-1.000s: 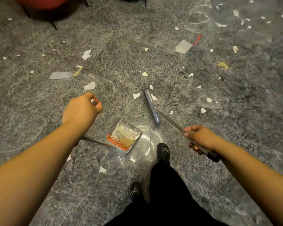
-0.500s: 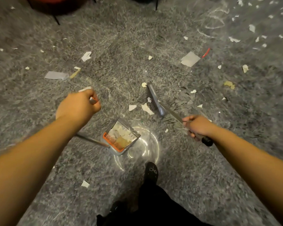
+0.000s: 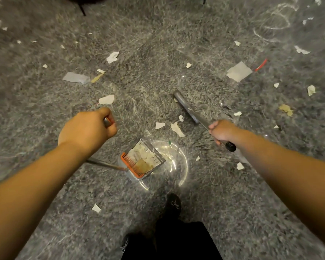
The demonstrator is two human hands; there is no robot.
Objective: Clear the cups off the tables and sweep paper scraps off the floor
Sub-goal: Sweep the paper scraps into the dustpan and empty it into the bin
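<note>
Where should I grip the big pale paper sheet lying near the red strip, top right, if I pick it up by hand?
Pinch the big pale sheet by its near corner, coming from above on the side facing the broom head. It seems to lie flat on the carpet, so an edge or corner is probably the only part fingers can get under.

We see bare forearms, no sleeves, at 8 and 4 o'clock. Black trousers (image 3: pixel 176 243) at 6 o'clock. Black shoes (image 3: pixel 174 204) carry small white bow-shaped marks on toes.
</note>
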